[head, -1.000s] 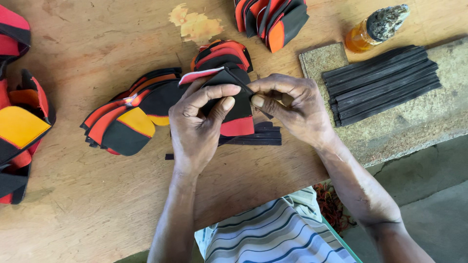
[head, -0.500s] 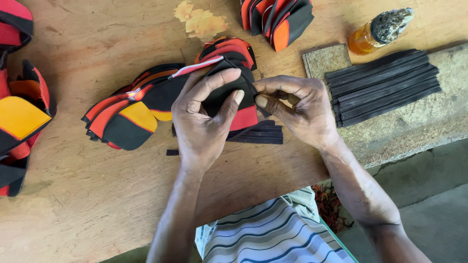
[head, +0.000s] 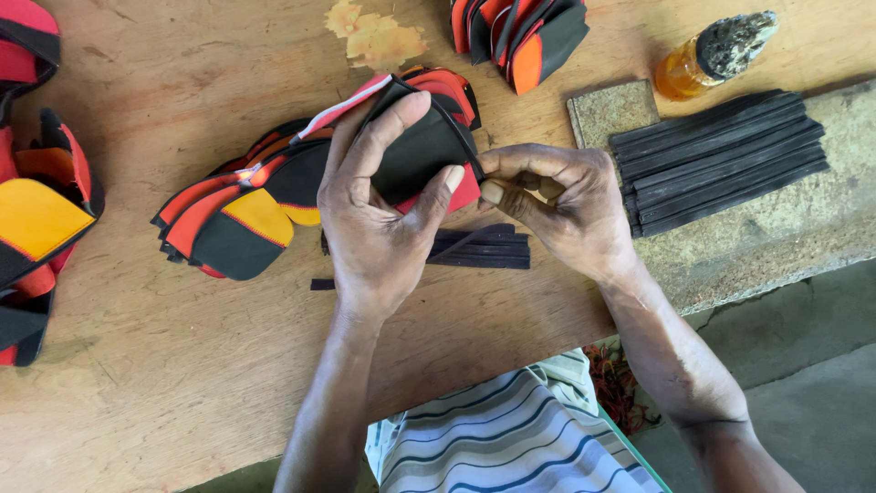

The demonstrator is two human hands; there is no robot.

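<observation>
A wide wooden desk (head: pixel 164 383) was seen from above, filling most of the view, with a grey stone slab (head: pixel 776 228) laid along its right edge. On the slab a neat bundle of long black strips (head: pixel 721 160) was stacked, its length running left to right with the right end tilted slightly away from the person. A fan of flat shoe-upper pieces (head: pixel 228 215) in black, orange, red and yellow was spread at the centre left. More such pieces were heaped at the far left edge (head: pixel 36 219) and at the top (head: pixel 520 32). A small amber bottle (head: pixel 707 55) with a crusted top was lying at the upper right, beside a brown square pad (head: pixel 611 111).

At the centre, a black and red upper piece (head: pixel 424 151) was held just above the desk, directly in front of the person. The left hand (head: pixel 379 219) was wrapped around it from below, fingers curled over its black face and thumb pressed against its right side. The right hand (head: pixel 557 205) was closed in a pinch at the piece's right edge, fingertips nearly meeting the left thumb; a thin black edging appeared to be gripped there, though this could not be told for certain. Both hands were equally near the piece. A short stack of black strips (head: pixel 484 246) was lying on the desk just under the hands, its long axis running left to right.
</observation>
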